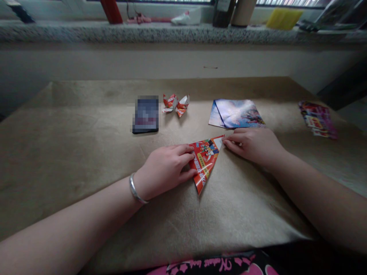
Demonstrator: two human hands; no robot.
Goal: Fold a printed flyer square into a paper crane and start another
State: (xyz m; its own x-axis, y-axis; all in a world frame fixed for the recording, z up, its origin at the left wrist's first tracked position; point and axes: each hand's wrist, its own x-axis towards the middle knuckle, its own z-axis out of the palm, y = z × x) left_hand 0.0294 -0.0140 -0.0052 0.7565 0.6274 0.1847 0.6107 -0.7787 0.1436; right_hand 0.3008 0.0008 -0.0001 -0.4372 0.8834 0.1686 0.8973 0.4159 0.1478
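Note:
A red printed paper [204, 162], folded into a triangle, lies on the table in front of me. It shows cartoon figures, and a white patch is visible near its upper right corner. My left hand [166, 168], with a silver bracelet at the wrist, holds the paper's left side, fingers over the edge and thumb lower down. At the upper right tip, my right hand [252, 147] has its thumb and fingers pinched together at the corner. The fingertips hide exactly how much of the corner is gripped.
Behind the paper are a dark phone-like rectangle [145, 114], blurred out, a folded red-and-white paper shape [176, 105] and blue-purple printed sheets [239, 113]. Pink-red printed papers [317, 120] lie far right. A granite sill [172, 33] with bottles and a yellow block [283, 18] runs behind.

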